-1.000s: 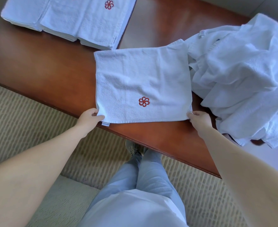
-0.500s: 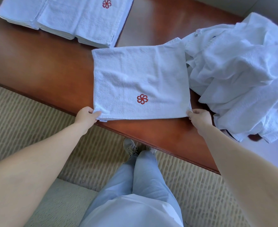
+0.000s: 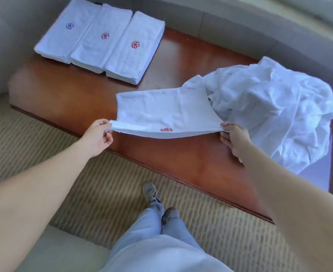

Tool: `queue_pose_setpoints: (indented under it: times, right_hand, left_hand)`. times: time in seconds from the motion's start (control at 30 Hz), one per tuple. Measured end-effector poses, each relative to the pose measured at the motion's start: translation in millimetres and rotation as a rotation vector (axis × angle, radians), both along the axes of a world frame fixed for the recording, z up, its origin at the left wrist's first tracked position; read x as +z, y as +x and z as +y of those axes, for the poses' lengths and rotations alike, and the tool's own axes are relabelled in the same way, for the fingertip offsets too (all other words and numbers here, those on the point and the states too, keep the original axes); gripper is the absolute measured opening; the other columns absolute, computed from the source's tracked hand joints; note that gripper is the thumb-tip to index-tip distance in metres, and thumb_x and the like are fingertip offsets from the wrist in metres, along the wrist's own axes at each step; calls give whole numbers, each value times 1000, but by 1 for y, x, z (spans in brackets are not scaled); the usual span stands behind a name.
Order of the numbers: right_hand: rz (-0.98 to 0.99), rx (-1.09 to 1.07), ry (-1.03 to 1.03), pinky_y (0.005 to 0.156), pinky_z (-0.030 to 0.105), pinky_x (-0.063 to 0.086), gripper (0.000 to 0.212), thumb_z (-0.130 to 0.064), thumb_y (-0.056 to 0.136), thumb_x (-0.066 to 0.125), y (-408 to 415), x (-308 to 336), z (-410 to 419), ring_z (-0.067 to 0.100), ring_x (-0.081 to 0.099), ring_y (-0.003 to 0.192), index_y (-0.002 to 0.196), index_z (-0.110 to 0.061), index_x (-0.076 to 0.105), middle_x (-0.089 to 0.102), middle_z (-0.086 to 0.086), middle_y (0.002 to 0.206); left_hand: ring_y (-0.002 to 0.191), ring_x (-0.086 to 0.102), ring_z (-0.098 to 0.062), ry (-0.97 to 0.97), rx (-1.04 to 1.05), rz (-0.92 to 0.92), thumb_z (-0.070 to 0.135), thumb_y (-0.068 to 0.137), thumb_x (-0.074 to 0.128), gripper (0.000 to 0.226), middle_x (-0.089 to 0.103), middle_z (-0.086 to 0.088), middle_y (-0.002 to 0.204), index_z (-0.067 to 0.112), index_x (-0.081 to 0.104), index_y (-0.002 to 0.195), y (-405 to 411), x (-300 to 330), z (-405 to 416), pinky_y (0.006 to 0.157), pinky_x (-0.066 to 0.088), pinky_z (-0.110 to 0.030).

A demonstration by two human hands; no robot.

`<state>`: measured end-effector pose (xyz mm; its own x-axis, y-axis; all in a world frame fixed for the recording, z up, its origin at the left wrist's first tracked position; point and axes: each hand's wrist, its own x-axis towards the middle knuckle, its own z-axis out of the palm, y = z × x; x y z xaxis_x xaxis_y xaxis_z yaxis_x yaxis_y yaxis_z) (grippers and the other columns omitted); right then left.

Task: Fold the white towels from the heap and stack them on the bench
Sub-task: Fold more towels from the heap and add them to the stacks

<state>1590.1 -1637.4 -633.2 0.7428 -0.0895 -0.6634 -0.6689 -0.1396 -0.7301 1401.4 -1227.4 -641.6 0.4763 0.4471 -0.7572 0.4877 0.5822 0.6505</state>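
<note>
A white towel (image 3: 165, 110) with a red flower emblem is half lifted off the brown wooden bench (image 3: 67, 95). Its near edge hangs in the air while its far edge still lies on the wood. My left hand (image 3: 97, 137) pinches the near left corner. My right hand (image 3: 234, 137) pinches the near right corner. To the right sits the crumpled heap of white towels (image 3: 275, 107), which the lifted towel's far right corner touches. Three stacks of folded towels (image 3: 102, 40) lie side by side at the bench's far left end.
The bench's near edge (image 3: 161, 171) runs diagonally across the view, above a striped beige carpet (image 3: 102, 193). My legs and grey shoes (image 3: 157, 203) stand close to that edge. A grey upholstered surface (image 3: 240, 26) rises behind the bench.
Both hands have raised the towel's near edge off the bench and carried it forward, so the flat towel now tilts upward. The view has tipped up and shows the whole folded stacks.
</note>
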Motion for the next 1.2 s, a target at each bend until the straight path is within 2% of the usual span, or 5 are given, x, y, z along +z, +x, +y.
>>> queue_pose_setpoints:
  times: [0.33,0.5,0.7,0.93,1.2]
  right_hand:
    - [-329,93,122,76,23,58,25,-1,87,63,19,179,16,10,59,60,107,-9,75,61,0,65]
    - [-604,328,-278,58,15,49,30,-6,81,67,12,219,15,13,59,65,103,-24,74,66,-2,77]
    - [-847,544,-653,54,27,36,22,-18,91,60,1,232,2,27,50,70,70,-15,61,56,-4,62]
    - [-310,1031,-684,65,25,55,20,-17,94,65,-16,210,-30,16,59,58,75,-12,63,64,4,66]
    - [263,1052,-421,74,34,61,10,-9,89,71,10,213,-29,16,49,53,95,-8,64,56,3,67]
  left_hand:
    - [63,47,-8,103,209,-280,3,95,47,27,54,2,72,16,70,96,18,166,9,66,48,-20]
    - [81,58,-14,506,-25,-230,-5,86,49,41,64,-5,93,15,74,112,17,206,15,81,51,-23]
    - [96,63,-21,1031,-285,-123,28,95,68,9,70,-1,105,24,75,98,-6,213,14,80,45,-29]
    - [72,70,-17,1027,-957,278,28,90,69,21,77,-2,78,15,77,76,-46,203,13,72,57,-34]
    - [46,35,-11,528,-970,375,17,94,65,18,41,2,58,9,71,109,-31,215,42,65,56,-29]
